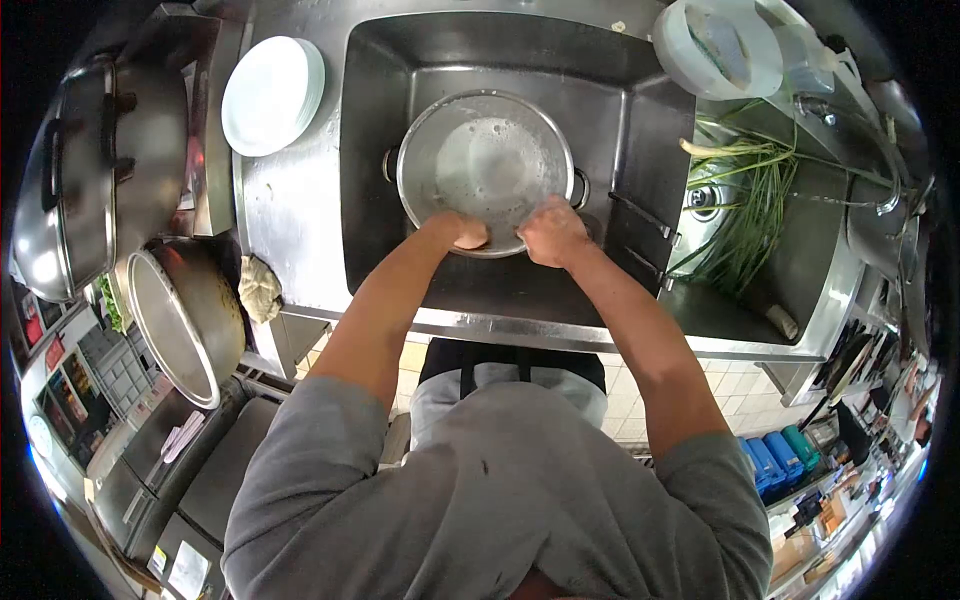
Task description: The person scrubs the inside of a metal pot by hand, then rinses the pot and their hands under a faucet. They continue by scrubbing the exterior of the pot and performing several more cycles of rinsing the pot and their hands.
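Note:
A round metal pot (pixel 495 165) with dark side handles sits in the large sink (pixel 385 260), with cloudy, bubbly water inside. My left hand (pixel 464 232) reaches over the near rim into the pot, its fingers curled low against the inner wall. Whatever those fingers may hold is hidden. Just right of it, my right hand (pixel 553 233) is closed on the pot's near right rim, close to the right handle.
White plates (pixel 270 97) are stacked on the left counter, above a crumpled cloth (pixel 260 288). Long green leafy stalks (pixel 745 210) lie in the right-hand sink. A plastic tub (pixel 716 50) stands behind. Large pots (pixel 185 325) crowd the left; blue bins (pixel 768 462) stand lower right.

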Available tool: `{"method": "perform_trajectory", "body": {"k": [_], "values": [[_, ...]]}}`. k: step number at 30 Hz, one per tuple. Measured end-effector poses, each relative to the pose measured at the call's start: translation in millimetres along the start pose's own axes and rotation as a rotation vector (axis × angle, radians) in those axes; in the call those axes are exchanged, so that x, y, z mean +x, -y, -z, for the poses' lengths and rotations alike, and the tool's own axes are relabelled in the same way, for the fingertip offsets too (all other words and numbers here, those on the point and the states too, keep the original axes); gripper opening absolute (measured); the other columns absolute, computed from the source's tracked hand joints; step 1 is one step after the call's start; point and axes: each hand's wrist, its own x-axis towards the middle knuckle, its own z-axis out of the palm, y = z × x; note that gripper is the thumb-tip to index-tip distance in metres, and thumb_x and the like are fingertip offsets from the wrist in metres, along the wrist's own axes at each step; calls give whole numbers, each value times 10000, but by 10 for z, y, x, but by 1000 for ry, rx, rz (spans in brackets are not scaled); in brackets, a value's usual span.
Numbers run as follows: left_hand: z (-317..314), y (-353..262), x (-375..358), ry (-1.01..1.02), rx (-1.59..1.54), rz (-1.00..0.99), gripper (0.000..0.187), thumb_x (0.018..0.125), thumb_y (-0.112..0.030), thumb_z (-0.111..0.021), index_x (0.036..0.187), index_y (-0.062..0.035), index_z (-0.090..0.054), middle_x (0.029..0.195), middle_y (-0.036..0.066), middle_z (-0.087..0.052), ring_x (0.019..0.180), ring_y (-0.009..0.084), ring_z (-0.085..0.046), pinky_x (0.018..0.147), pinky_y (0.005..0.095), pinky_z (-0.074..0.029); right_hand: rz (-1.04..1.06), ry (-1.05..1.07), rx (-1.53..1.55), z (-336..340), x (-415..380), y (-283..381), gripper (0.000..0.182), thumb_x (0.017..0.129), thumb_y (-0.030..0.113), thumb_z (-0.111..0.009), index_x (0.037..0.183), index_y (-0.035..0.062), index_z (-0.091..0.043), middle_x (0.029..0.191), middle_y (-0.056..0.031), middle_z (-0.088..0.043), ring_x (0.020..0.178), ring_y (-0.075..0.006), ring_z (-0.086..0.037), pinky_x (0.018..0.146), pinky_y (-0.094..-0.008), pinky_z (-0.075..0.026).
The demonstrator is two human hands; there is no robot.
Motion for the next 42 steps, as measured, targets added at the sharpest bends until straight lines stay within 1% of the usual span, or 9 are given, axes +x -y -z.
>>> {"method": "perform_trajectory", "body": {"k": [4, 7, 11, 14, 19, 29, 34, 38, 42], "values": [[62, 124, -41, -8, -41, -36, 453, 959, -253, -419, 1328, -128, -650, 1406, 130, -598, 1310, 345, -552, 1094, 478, -429, 2, 8, -34, -55, -28, -4, 195, 834, 215, -598, 856, 163, -784, 905, -74, -759, 908, -240, -718, 949, -440, -413], [83, 352, 61, 34, 392, 53, 455, 963, -252, -422, 1320, -88, -651, 1387, 139, -612, 1297, 336, -567, 1096, 480, -428, 19, -19, -34, -83, -17, 0, 189, 836, 218, -603, 858, 171, -785, 899, -71, -758, 894, -242, -717, 930, -440, -416], [44, 253, -67, -152, 244, 137, 402, 961, -276, -474, 1217, -68, -703, 1248, 187, -679, 1190, 369, -625, 1046, 471, -462, 13, 34, -14, -31, 11, 18, 192, 839, 212, -609, 898, 173, -787, 899, -73, -756, 917, -247, -717, 952, -448, -417], [4, 210, -40, 55, 168, -54, 481, 988, -333, -425, 1330, -58, -624, 1339, 188, -626, 1250, 374, -582, 1056, 479, -449, -5, 112, -17, 105, 8, 46, 212, 845, 201, -606, 952, 165, -785, 920, -82, -754, 946, -246, -714, 975, -447, -415], [-138, 162, -729, -215, -11, -379, 470, 988, -436, -506, 1369, -166, -557, 1233, 200, -665, 1153, 393, -630, 993, 498, -489, 1, 152, -3, 158, 4, 43, 223, 855, 199, -603, 981, 158, -782, 946, -84, -754, 963, -244, -709, 977, -437, -414], [-218, -150, -736, -181, 218, -11, 456, 918, -434, -641, 1201, -77, -662, 1199, 192, -679, 1100, 371, -658, 951, 496, -514, -15, 177, 5, 170, 26, 62, 209, 862, 182, -594, 949, 156, -782, 961, -80, -753, 991, -240, -695, 966, -421, -419], [-166, 104, -1089, -494, 136, -192, 486, 903, -439, -651, 1206, -60, -679, 1237, 166, -670, 1313, 354, -521, 1107, 545, -377, -6, 132, 60, 141, 1, 42, 224, 876, 167, -584, 1007, 151, -765, 1014, -81, -746, 1007, -255, -690, 972, -427, -419], [224, 400, -988, -1603, 135, 172, 520, 883, -332, -693, 1325, -83, -580, 1304, 209, -609, 1296, 413, -501, 1120, 566, -350, 0, 251, 92, 214, 6, 15, 295, 911, 189, -558, 1143, 126, -729, 1148, -124, -715, 1150, -304, -645, 1010, -475, -430], [275, 500, -383, -1297, -557, 492, 470, 887, -244, -683, 1317, -88, -572, 1240, 223, -622, 1223, 426, -549, 1067, 541, -421, -78, 437, 154, 439, 24, 127, 343, 931, 192, -519, 1201, 122, -718, 1255, -172, -671, 1262, -337, -580, 1062, -505, -428]]}}
